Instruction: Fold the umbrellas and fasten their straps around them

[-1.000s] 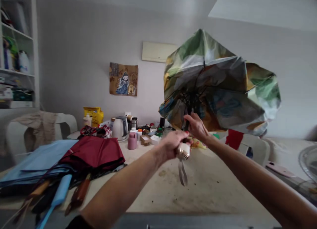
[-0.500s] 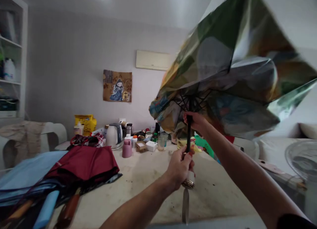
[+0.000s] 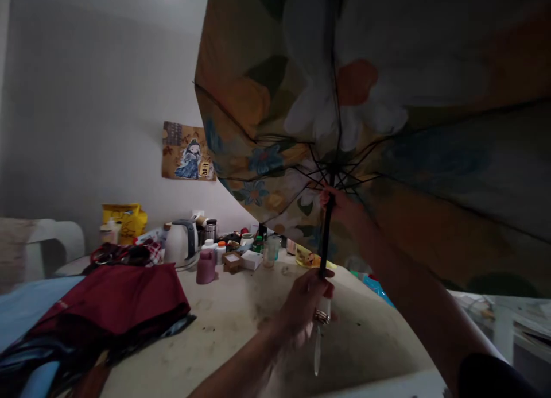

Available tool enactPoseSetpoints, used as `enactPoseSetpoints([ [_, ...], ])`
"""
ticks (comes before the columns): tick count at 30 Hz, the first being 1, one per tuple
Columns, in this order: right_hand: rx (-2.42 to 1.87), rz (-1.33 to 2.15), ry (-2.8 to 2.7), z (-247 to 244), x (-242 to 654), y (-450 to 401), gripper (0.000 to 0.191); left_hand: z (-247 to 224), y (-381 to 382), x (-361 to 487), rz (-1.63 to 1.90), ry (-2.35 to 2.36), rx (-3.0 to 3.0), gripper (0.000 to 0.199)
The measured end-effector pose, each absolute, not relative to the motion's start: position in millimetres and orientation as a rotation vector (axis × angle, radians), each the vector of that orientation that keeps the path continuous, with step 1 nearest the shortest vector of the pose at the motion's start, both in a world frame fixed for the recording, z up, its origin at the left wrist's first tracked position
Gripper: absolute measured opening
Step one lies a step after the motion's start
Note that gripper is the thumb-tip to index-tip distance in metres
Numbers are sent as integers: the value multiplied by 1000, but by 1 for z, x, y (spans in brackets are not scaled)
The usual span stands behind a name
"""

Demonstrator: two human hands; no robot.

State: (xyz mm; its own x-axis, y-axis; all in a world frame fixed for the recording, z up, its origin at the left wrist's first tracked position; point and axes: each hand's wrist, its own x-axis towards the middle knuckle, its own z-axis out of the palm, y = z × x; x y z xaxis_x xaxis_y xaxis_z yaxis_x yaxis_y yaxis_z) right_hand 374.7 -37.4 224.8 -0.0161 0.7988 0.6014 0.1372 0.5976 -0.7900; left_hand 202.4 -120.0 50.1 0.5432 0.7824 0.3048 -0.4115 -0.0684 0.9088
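Observation:
A floral umbrella (image 3: 258, 99) spreads wide across the upper right, its underside and dark ribs facing me. My left hand (image 3: 303, 306) is closed around its pale handle, from which a strap hangs over the table. Higher up, my right hand (image 3: 336, 201) grips the black shaft just below the hub where the ribs meet. Its fingers are partly in shadow. On the left of the table lie folded umbrellas, one dark red (image 3: 116, 297) and one light blue (image 3: 34, 300), apart from my hands.
The pale table (image 3: 232, 329) stretches below. Along its back stand a white kettle (image 3: 176, 246), a pink container (image 3: 205, 267), small boxes (image 3: 251, 260), bottles and cups. A yellow bag (image 3: 124, 221) stands behind at the left. A poster (image 3: 187, 151) hangs on the wall.
The umbrella's canopy has opened out from a half-collapsed shape to a taut spread. My right hand stays high on the shaft, my left on the handle. My view has turned slightly right.

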Motion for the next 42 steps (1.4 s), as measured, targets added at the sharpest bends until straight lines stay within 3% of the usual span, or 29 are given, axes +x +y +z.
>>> enactPoseSetpoints([
  [10,-592,914,-1105,251,435,-90,30,72,-136,242,790,75,1400,50],
  [14,-628,859,-981,256,448,-152,22,75,-161,247,664,-26,1431,38],
  [19,-656,745,-831,245,437,-238,27,85,-206,251,613,-154,1506,16],
  [23,-645,633,-707,225,432,-303,22,97,-248,255,480,-169,1557,3],
  [32,-735,448,-450,153,452,-427,16,67,-339,274,128,-163,1517,5],
  [42,-782,513,-257,80,526,-457,25,45,-376,315,-59,-170,1327,15],
])
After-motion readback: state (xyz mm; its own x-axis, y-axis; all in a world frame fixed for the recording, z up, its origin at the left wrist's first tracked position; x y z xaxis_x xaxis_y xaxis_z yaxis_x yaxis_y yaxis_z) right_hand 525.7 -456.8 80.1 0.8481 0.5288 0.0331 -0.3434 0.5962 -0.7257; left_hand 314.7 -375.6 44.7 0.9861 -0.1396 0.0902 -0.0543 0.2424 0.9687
